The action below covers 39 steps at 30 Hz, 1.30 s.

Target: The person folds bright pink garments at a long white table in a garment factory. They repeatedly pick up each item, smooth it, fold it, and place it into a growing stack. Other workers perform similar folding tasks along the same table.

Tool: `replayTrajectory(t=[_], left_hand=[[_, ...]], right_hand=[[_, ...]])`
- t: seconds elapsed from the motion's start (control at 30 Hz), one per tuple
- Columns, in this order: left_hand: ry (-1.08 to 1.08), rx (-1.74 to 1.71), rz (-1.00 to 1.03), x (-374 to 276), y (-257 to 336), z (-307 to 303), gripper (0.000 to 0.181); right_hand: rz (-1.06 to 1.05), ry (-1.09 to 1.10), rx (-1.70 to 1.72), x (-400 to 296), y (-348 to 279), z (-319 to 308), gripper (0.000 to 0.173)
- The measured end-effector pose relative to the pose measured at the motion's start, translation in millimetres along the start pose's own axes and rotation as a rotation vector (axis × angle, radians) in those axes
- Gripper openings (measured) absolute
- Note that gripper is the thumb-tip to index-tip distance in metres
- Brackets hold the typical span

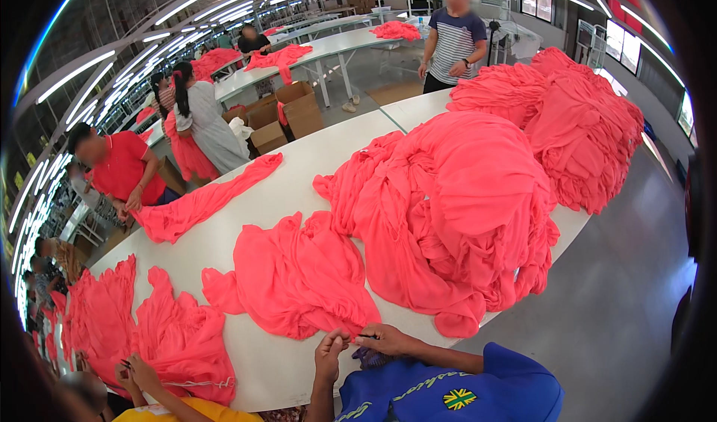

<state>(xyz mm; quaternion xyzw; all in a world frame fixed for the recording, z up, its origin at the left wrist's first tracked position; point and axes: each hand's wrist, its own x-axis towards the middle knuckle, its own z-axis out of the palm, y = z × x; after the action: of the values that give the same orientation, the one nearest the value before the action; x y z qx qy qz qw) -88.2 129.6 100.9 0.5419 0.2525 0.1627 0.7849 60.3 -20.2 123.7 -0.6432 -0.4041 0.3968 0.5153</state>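
Observation:
My left hand (pixel 330 352) pinches the near edge of a coral-pink garment of thin fabric (pixel 302 276) at the table's front edge. Close beside it, my right hand (pixel 386 339) has its fingers closed around a small dark tool (pixel 367 337), whose exact kind is too small to tell. The tool's tip is at the garment's edge, near my left fingertips. Most of that garment lies crumpled on the white table (pixel 252 360) ahead of my hands. Below my right hand, a purple openwork item (pixel 372 358) is partly hidden.
A large heap of coral garments (pixel 476 181) rises at my right, with another heap (pixel 588 130) behind it. At my left, a co-worker's hands (pixel 137 370) hold a dark tool by more garments (pixel 185 332). Across the table, a person in red (pixel 126 161) handles a garment (pixel 207 203).

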Motion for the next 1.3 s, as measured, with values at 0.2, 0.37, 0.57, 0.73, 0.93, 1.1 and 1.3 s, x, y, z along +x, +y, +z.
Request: replayTrajectory(t=[0.2,0.37,0.57,0.73,0.93,1.1,1.3], left_hand=[[-0.273,0.106,-0.039,-4,9,23,0.057],[-0.301,0.208,0.017,0,3,41,0.07],[-0.259,0.146,-0.076,-2,-7,44,0.059],[-0.081,0.265,-0.056,-13,21,50,0.04],[0.095,0.11,0.031,-26,1,41,0.027],[0.129,0.103,0.059,-28,1,44,0.014],[0.164,0.133,0.033,-33,-3,45,0.009]], right_hand=[[-0.097,0.089,0.062,3,-10,5,0.023],[0.104,0.047,0.142,-3,-18,-10,0.018],[0.106,0.005,0.209,1,-18,-11,0.016],[0.192,0.078,0.249,16,-1,-11,0.023],[-0.098,0.214,-0.385,54,48,-31,0.049],[-0.172,0.231,-0.741,73,85,-20,0.079],[-0.175,0.129,-0.713,71,97,-12,0.082]])
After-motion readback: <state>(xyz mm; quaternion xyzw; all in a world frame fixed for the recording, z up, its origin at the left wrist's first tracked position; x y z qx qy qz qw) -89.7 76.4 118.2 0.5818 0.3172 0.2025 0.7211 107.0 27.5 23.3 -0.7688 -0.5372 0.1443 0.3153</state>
